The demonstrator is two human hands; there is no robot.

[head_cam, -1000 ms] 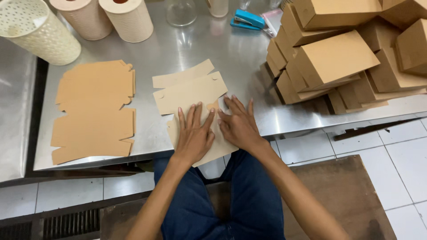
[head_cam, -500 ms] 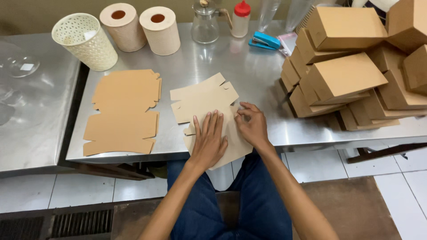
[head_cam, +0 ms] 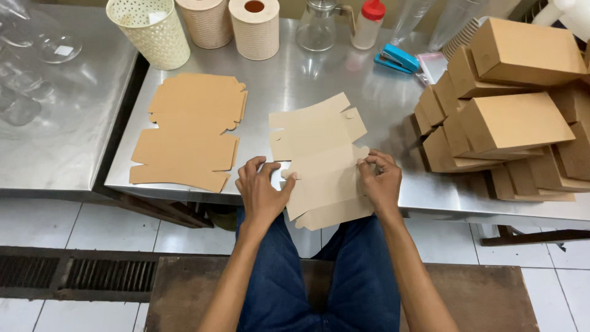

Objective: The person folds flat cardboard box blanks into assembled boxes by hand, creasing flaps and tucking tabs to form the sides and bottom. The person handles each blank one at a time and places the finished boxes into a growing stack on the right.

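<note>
At the near edge of the steel table [head_cam: 319,74], a flat pale-brown die-cut cardboard box blank [head_cam: 319,160], lower part overhanging the rim above blue-trousered knees. Left hand [head_cam: 261,190] pinching its left edge, right hand [head_cam: 380,179] gripping its right edge. To the left, a stack of darker flat blanks [head_cam: 187,132]; to the right, piled folded brown boxes [head_cam: 510,117]; beyond, a blue stapler [head_cam: 396,58].

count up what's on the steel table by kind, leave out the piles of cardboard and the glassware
Paper rolls: 2
Perforated cream basket: 1
Blue stapler: 1
Red-capped squeeze bottle: 1
Flat box blank under the left hand and right hand: 1
Total: 6
</note>
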